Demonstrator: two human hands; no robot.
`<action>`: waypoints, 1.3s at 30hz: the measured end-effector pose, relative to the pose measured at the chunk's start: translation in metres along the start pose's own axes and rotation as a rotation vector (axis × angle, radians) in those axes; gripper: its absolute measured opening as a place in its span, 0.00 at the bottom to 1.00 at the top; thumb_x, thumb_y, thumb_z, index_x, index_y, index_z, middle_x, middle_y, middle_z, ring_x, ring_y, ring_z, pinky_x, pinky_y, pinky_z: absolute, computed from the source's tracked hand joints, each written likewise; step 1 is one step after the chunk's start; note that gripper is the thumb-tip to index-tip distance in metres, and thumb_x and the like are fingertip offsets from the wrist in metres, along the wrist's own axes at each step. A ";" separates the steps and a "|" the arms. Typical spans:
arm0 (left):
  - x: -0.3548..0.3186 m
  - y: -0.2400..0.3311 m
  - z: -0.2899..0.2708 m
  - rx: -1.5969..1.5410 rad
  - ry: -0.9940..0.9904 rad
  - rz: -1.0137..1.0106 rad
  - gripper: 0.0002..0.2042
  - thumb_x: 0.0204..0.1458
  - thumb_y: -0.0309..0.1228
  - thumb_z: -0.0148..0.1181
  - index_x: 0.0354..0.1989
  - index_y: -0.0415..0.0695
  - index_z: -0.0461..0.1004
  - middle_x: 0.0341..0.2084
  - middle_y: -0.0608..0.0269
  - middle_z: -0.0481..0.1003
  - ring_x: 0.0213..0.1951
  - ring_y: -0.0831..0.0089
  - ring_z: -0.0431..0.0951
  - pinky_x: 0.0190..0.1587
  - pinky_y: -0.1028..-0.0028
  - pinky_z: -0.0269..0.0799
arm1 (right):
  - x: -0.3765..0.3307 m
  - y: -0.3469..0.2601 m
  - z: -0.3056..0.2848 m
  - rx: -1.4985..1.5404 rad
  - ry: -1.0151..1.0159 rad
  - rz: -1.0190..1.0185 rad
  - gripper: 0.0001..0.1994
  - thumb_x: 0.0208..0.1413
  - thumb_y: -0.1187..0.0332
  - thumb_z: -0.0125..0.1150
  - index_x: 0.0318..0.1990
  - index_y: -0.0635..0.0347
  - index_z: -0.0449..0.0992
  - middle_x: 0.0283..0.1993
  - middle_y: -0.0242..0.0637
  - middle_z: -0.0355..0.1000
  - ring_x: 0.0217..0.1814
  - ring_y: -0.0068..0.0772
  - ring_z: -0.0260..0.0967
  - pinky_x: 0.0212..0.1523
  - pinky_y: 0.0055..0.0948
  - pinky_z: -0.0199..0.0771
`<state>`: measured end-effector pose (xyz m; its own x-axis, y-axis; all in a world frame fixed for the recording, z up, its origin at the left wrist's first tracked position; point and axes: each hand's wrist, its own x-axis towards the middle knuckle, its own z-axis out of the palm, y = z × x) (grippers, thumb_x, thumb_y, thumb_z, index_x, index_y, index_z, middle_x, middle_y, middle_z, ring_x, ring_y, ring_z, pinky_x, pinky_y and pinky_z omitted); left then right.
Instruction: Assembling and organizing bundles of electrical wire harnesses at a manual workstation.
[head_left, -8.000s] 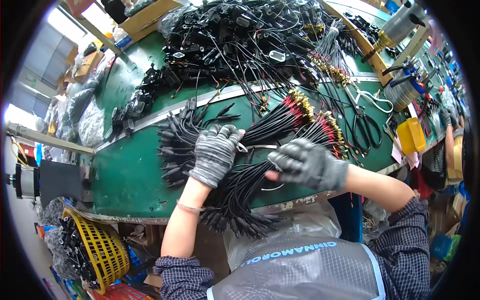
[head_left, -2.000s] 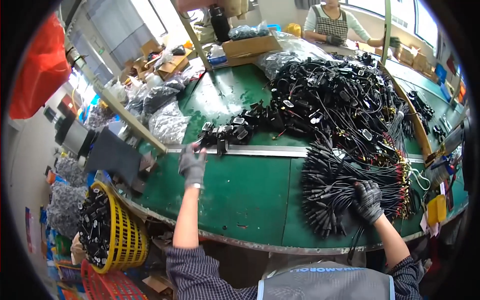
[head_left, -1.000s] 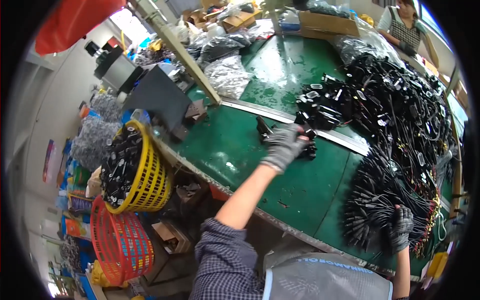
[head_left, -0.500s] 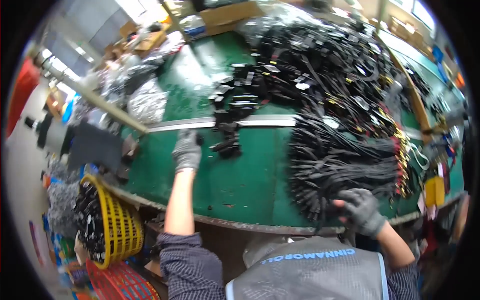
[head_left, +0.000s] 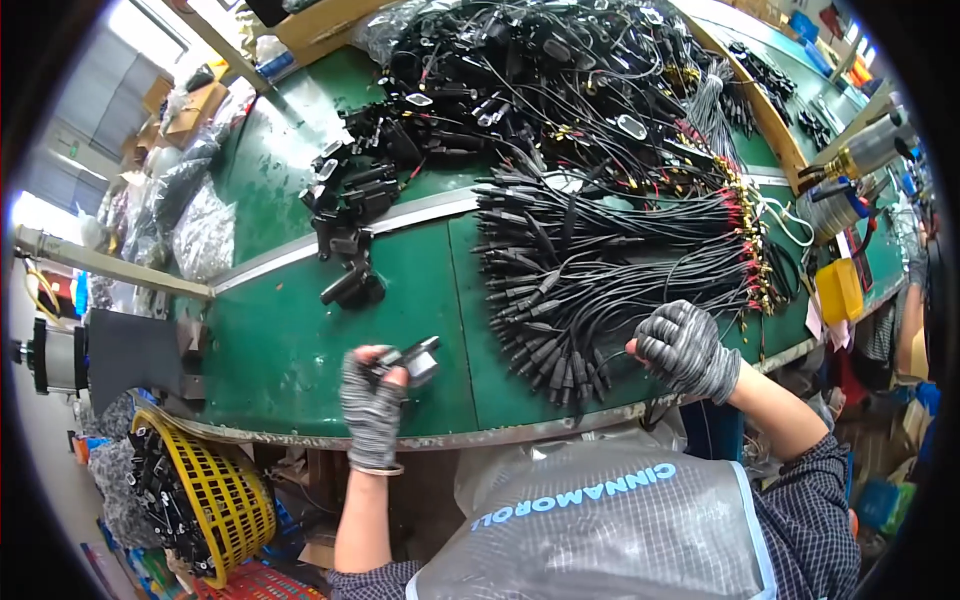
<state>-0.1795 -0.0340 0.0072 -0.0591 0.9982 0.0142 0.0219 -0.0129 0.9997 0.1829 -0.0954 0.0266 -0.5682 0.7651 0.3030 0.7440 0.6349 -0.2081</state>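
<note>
My left hand (head_left: 375, 410), in a grey fingertip-less glove, is closed on a small black plastic housing (head_left: 412, 360) with a pale face, just above the green table. Beside the cable pile, my right hand (head_left: 690, 350) in a matching glove has its fingers curled in. What it holds, if anything, is hidden behind the fingers. A layered bundle of black cables (head_left: 620, 285) lies next to it, plug ends to the left and red and gold tips to the right. More black housings (head_left: 355, 285) rest in a loose row farther left.
A large tangle of black cables and housings (head_left: 520, 60) covers the back of the green table (head_left: 270, 350). A metal strip (head_left: 420, 208) crosses the tabletop. At the lower left stands a yellow basket (head_left: 235, 500) of black parts. A yellow container (head_left: 840, 290) and a wire spool (head_left: 832, 212) sit right.
My left hand has come back from the metal strip toward the table's front edge and now holds a black housing. The right hand stays by the cable bundle, its fingers curled. The view has shifted.
</note>
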 end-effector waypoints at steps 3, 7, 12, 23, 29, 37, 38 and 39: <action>-0.015 -0.025 0.015 0.223 -0.126 0.122 0.13 0.43 0.26 0.59 0.38 0.44 0.67 0.31 0.65 0.70 0.34 0.75 0.70 0.38 0.76 0.67 | 0.000 -0.002 -0.006 0.010 -0.003 -0.039 0.11 0.37 0.67 0.58 0.33 0.53 0.72 0.32 0.30 0.70 0.34 0.33 0.67 0.31 0.32 0.65; -0.011 0.010 0.025 1.065 -0.138 0.432 0.11 0.41 0.24 0.56 0.35 0.42 0.69 0.31 0.59 0.71 0.32 0.67 0.72 0.37 0.72 0.68 | -0.015 0.003 -0.029 -0.086 0.076 -0.003 0.11 0.38 0.67 0.58 0.33 0.53 0.72 0.32 0.31 0.70 0.34 0.34 0.67 0.32 0.32 0.66; -0.002 0.017 0.029 1.043 -0.285 0.478 0.12 0.38 0.24 0.56 0.34 0.42 0.70 0.29 0.55 0.71 0.30 0.60 0.72 0.33 0.70 0.68 | -0.059 0.007 -0.046 -0.080 0.099 0.135 0.12 0.40 0.64 0.59 0.36 0.50 0.72 0.37 0.31 0.69 0.39 0.34 0.67 0.38 0.35 0.67; 0.002 0.017 0.030 0.973 -0.339 0.290 0.10 0.38 0.20 0.52 0.32 0.42 0.68 0.25 0.58 0.69 0.25 0.66 0.70 0.31 0.73 0.67 | 0.008 0.038 0.051 -0.055 0.053 -0.269 0.14 0.41 0.56 0.56 0.36 0.48 0.72 0.43 0.29 0.66 0.49 0.33 0.60 0.47 0.40 0.60; -0.002 0.016 0.029 0.903 -0.269 0.265 0.10 0.38 0.19 0.51 0.32 0.42 0.68 0.24 0.61 0.67 0.24 0.71 0.68 0.31 0.75 0.66 | 0.071 0.076 0.048 -0.224 0.416 -0.093 0.11 0.38 0.58 0.58 0.29 0.52 0.71 0.33 0.31 0.66 0.37 0.36 0.63 0.39 0.37 0.61; 0.007 0.009 0.021 0.670 -0.297 0.133 0.10 0.38 0.19 0.52 0.32 0.42 0.68 0.25 0.68 0.66 0.27 0.78 0.65 0.33 0.79 0.64 | 0.122 0.079 -0.056 -0.216 0.492 0.267 0.10 0.43 0.62 0.58 0.32 0.53 0.68 0.32 0.34 0.66 0.37 0.36 0.64 0.41 0.38 0.62; 0.009 0.006 0.020 0.567 -0.313 0.078 0.10 0.39 0.19 0.52 0.32 0.42 0.69 0.25 0.69 0.65 0.28 0.79 0.64 0.34 0.79 0.63 | 0.127 0.079 -0.071 -0.168 0.501 0.306 0.11 0.45 0.59 0.57 0.35 0.51 0.68 0.34 0.34 0.67 0.41 0.34 0.65 0.45 0.40 0.63; 0.009 0.005 0.018 0.462 -0.328 0.024 0.10 0.39 0.19 0.53 0.32 0.42 0.69 0.25 0.71 0.65 0.29 0.80 0.64 0.34 0.80 0.63 | 0.134 0.077 -0.087 -0.040 0.548 0.400 0.12 0.47 0.59 0.56 0.37 0.50 0.68 0.36 0.34 0.67 0.43 0.33 0.64 0.48 0.38 0.62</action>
<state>-0.1618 -0.0238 0.0116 0.2580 0.9651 -0.0440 0.4585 -0.0822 0.8849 0.1948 0.0464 0.1324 0.0056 0.7683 0.6401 0.8784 0.3021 -0.3703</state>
